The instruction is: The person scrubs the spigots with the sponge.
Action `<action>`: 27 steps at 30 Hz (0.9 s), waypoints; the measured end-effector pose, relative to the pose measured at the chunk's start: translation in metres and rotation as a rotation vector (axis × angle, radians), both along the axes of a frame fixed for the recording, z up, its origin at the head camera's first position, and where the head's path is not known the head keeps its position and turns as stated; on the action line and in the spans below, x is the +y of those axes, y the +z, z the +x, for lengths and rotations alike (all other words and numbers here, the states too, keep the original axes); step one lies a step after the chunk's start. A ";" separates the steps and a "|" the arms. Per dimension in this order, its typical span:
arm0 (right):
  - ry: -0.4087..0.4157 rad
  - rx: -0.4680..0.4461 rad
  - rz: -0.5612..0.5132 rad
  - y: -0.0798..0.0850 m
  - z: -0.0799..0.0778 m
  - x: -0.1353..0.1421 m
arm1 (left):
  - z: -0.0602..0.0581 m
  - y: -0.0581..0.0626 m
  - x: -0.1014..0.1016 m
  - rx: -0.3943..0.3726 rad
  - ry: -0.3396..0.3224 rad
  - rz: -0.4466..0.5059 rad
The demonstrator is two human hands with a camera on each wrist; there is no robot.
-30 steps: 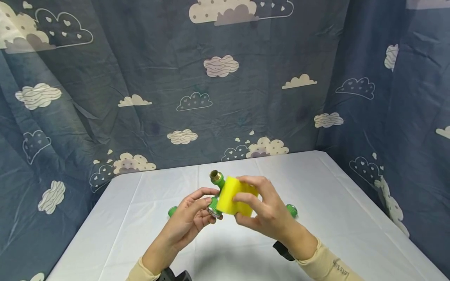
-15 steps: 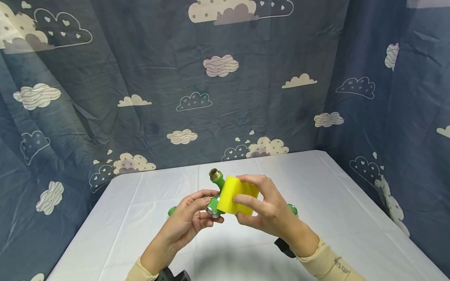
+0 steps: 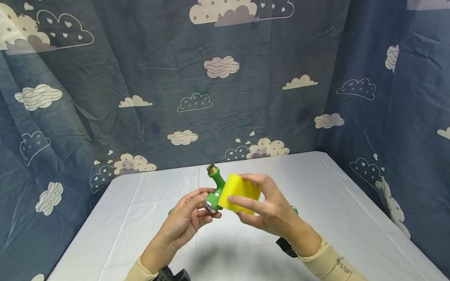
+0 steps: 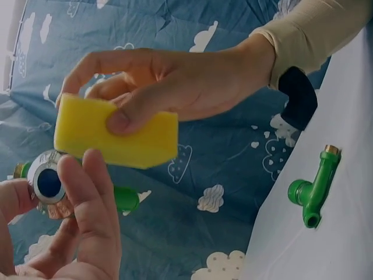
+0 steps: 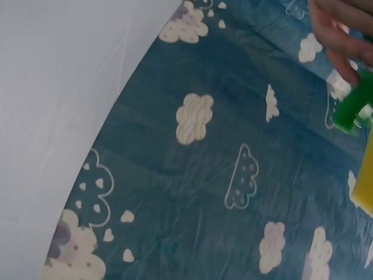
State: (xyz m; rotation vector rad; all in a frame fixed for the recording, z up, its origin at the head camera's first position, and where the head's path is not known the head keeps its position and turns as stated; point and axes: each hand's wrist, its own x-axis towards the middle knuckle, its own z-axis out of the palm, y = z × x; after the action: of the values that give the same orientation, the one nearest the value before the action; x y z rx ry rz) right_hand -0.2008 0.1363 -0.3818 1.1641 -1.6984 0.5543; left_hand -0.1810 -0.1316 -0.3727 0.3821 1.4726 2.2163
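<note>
My left hand [image 3: 186, 222] holds a green tap [image 3: 218, 181] above the table, between thumb and fingers. Its brass threaded end points up and away; a silvery ring faces me, with a dark round opening in the left wrist view. My right hand [image 3: 272, 210] pinches a thick yellow sponge [image 3: 239, 193] by its sides, thumb against fingers. The sponge's left edge overlaps the tap's body from the right. In the left wrist view the sponge [image 4: 111, 131] sits right over the silvery ring [image 4: 48, 182]. At the right wrist view's edge only part of the tap [image 5: 352, 108] shows.
A second green tap [image 4: 315, 189] lies on the white-covered table [image 4: 315, 256]. In the head view, green pieces peek out behind the left hand [image 3: 170, 211] and behind the right wrist [image 3: 294, 210]. A blue cloud-patterned curtain [image 3: 158, 78] encloses the back and sides.
The tap has tilted and shifted slightly up and left, showing more of its green body. The sponge has moved slightly up along it, still in the right hand.
</note>
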 end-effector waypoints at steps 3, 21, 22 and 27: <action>0.019 0.026 0.018 0.000 0.000 -0.003 | 0.002 0.001 0.000 0.004 -0.036 -0.005; -0.075 -0.064 -0.186 0.000 -0.002 -0.001 | 0.005 0.003 -0.002 0.081 -0.034 0.045; -0.057 -0.049 -0.172 0.000 0.000 -0.004 | 0.005 0.003 -0.001 0.084 -0.036 0.055; -0.070 -0.048 -0.125 -0.005 0.001 -0.007 | 0.007 0.003 -0.002 0.111 -0.071 0.069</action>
State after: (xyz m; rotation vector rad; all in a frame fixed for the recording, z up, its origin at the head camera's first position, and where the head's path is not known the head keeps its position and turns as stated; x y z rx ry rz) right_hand -0.1998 0.1292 -0.3870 1.0060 -1.7128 0.6395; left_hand -0.1736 -0.1334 -0.3694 0.5796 1.4180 2.2258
